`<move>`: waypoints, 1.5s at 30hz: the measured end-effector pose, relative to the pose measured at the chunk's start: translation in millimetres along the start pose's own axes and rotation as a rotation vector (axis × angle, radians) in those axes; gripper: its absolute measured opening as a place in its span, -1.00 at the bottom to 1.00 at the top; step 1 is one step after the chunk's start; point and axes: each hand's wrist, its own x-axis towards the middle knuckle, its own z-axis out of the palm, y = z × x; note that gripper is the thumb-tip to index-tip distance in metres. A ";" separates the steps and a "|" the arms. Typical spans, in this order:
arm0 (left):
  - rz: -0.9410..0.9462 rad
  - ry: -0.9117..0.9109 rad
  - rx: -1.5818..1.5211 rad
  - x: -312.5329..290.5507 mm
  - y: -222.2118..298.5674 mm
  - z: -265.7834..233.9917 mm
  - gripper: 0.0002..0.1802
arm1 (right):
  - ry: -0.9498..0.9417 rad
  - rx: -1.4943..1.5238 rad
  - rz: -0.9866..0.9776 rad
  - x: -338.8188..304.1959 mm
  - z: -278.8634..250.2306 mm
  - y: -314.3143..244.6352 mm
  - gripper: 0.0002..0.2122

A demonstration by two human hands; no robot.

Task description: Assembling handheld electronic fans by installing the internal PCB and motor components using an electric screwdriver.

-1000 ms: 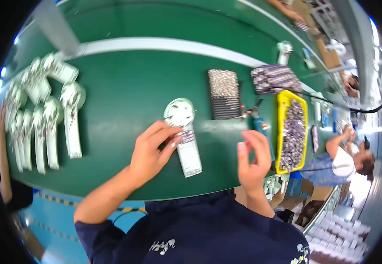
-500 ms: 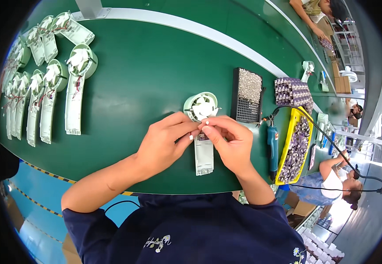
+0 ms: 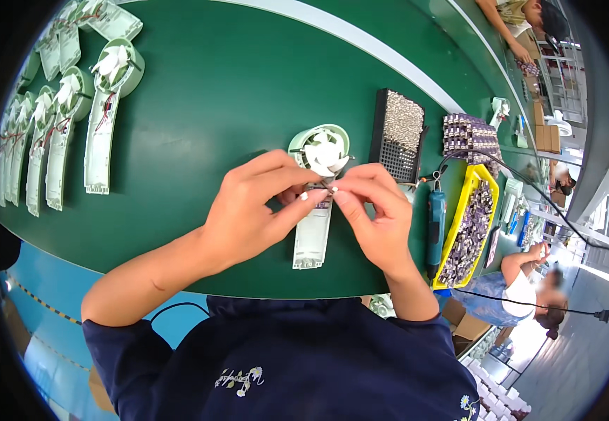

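A pale green handheld fan half-shell (image 3: 312, 242) lies in front of me, its round head with white blades (image 3: 324, 152) pointing away. Over the neck where head and handle meet, my left hand (image 3: 248, 210) and my right hand (image 3: 380, 219) come together, fingertips almost touching. Both are closed in a pinch. Something thin and dark shows between the fingertips, too small to name. Part of a purple circuit board (image 3: 323, 204) is visible in the handle just under the fingers; the rest of the neck is hidden by them.
Several similar fan shells (image 3: 101, 144) with wires lie at the left. To the right are a black tray of small metal parts (image 3: 401, 130), stacked purple boards (image 3: 469, 135), a teal electric screwdriver (image 3: 436, 228) with a cable, and a yellow bin (image 3: 464, 231) of small boards. Other people sit beyond.
My view has shifted slightly. The two hands stay at the fan's neck, the left fingers now more arched. The fan handle has swung a little to the left.
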 end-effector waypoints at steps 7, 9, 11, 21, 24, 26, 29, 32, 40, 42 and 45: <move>0.005 -0.022 -0.080 4.0 1.4 -6.3 -0.93 | 0.003 -0.233 -0.085 1.1 4.2 -6.9 -0.85; -0.008 -0.040 -0.074 2.5 -1.7 -3.6 -0.93 | 0.008 -0.320 -0.200 1.0 7.0 -6.3 -0.84; -0.022 -0.057 -0.067 1.6 -2.6 -3.8 -0.93 | 0.004 -0.291 -0.155 0.6 8.2 -8.9 -0.85; -0.006 -0.121 -0.054 -0.6 -6.1 -3.1 -0.89 | -0.099 -0.167 0.051 0.6 -1.5 -12.2 -0.87; 0.027 -0.101 -0.027 -1.3 -7.0 -1.1 -0.85 | -0.109 -0.248 0.016 6.1 -2.5 -16.6 -0.87; 0.037 -0.081 -0.011 -1.3 -6.3 0.1 -0.83 | -0.128 -0.391 -0.117 12.6 -7.8 -14.1 -0.85; 0.121 -0.090 0.151 -6.3 -5.8 -0.2 -0.78 | -0.232 -0.686 -0.344 24.6 -16.1 -26.3 -0.82; 0.194 -0.069 0.216 -6.5 -10.2 0.0 -0.75 | -0.335 -0.868 -0.467 31.8 -18.7 -38.4 -0.77; 0.224 -0.049 0.177 -7.6 -14.0 0.9 -0.71 | -0.483 -0.995 -0.495 35.2 -11.3 -45.9 -0.78; 0.225 -0.043 0.177 -7.3 -15.5 1.5 -0.71 | -0.504 -1.011 -0.499 37.3 -11.2 -47.8 -0.78; 0.222 -0.046 0.180 -6.8 -15.6 2.7 -0.71 | -0.529 -1.035 -0.492 38.1 -12.9 -48.1 -0.78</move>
